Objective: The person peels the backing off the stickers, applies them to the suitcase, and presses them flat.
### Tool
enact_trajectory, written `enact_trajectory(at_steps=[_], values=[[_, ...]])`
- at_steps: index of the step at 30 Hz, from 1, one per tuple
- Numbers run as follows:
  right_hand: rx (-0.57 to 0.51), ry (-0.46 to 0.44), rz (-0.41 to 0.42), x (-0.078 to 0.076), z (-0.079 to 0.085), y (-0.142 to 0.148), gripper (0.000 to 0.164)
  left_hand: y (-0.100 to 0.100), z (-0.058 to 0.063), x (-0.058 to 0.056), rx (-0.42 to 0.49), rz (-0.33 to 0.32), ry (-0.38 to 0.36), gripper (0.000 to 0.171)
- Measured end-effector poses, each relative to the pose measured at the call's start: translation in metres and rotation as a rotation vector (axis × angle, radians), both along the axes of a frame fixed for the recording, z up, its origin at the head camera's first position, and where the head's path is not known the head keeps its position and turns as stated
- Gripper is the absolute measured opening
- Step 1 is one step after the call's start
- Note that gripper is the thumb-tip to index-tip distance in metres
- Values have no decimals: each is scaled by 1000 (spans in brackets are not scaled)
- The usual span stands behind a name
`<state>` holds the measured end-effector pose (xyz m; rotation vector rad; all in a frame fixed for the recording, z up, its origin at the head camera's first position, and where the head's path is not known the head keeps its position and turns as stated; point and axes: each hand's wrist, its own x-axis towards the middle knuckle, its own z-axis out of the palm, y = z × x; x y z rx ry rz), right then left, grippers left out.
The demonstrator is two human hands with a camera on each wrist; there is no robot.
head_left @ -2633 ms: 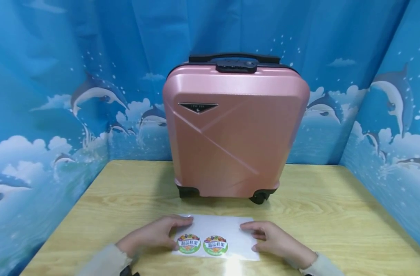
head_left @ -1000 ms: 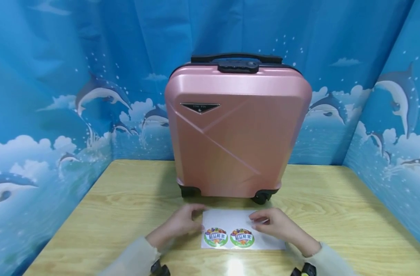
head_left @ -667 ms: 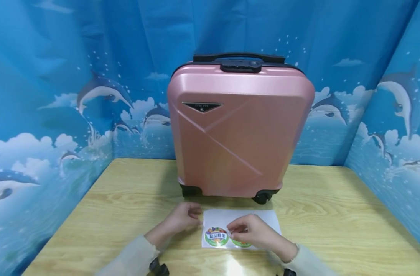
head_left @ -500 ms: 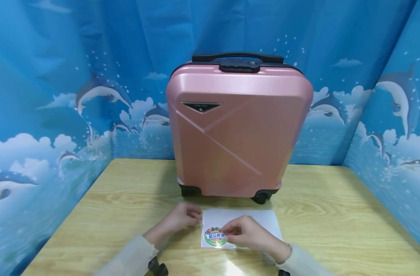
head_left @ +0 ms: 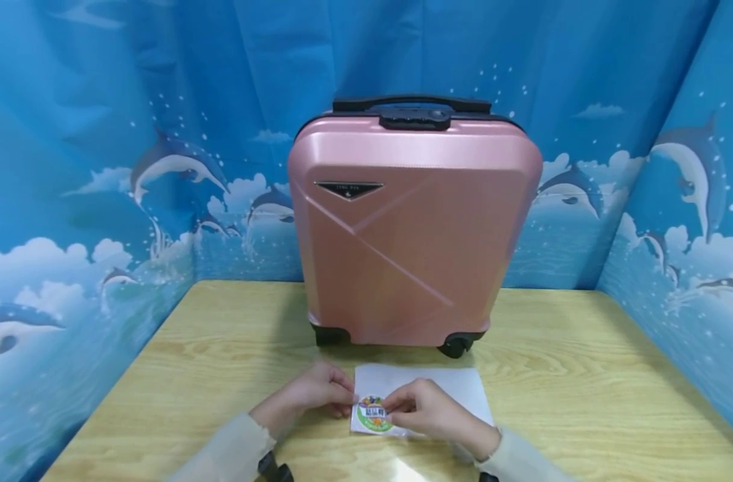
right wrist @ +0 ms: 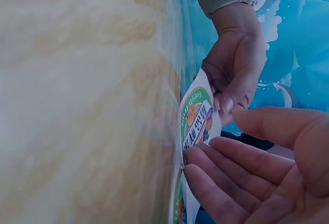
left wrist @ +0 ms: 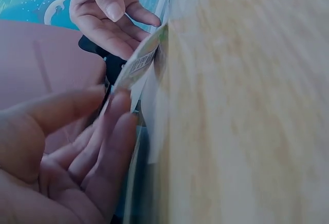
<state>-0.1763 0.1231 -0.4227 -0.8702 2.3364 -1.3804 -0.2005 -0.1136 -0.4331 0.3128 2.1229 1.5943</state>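
A white sheet with two round fruit stickers (head_left: 444,379) lies on the table in front of a pink suitcase (head_left: 411,234). My left hand (head_left: 320,390) pinches the sheet's left edge between thumb and fingers; that end bends upward in both wrist views. Its green-rimmed left sticker (right wrist: 194,116) shows Chinese characters and "fresh fruit". Over the other sticker, mostly hiding it in the head view, is my right hand (head_left: 426,410). Its fingertips are right at the left sticker's edge, and thumb and fingers stand apart in the right wrist view.
The suitcase stands upright on black wheels (head_left: 455,346), with a black top handle (head_left: 411,102). Under everything is a light wood-grain table (head_left: 221,348). A blue curtain (head_left: 233,80) printed with dolphins encloses the back and sides.
My right hand has moved left across the sheet onto the stickers. The sheet moved right and farther back earlier. My left hand has taken hold of its left edge.
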Motion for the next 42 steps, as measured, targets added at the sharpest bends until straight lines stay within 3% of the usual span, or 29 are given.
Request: enact_trajectory(at_steps=[4,9,16,30,37,42], values=[[-9,5,-4,0,0,1,17,1,4,5,-28,-74,-42,9],[-24,11,-7,2,2,1,17,1,7,9,-10,-103,-53,11],[-44,83,-67,7,11,-2,14,5,14,11,71,-100,-19,15],[-242,138,-114,13,17,-7,15,13,24,16,180,-86,27,21],[-232,221,-147,15,18,-8,13,15,28,17,275,-112,-4,26],[-211,227,-181,17,18,-9,10,16,29,19,291,-97,-8,26]])
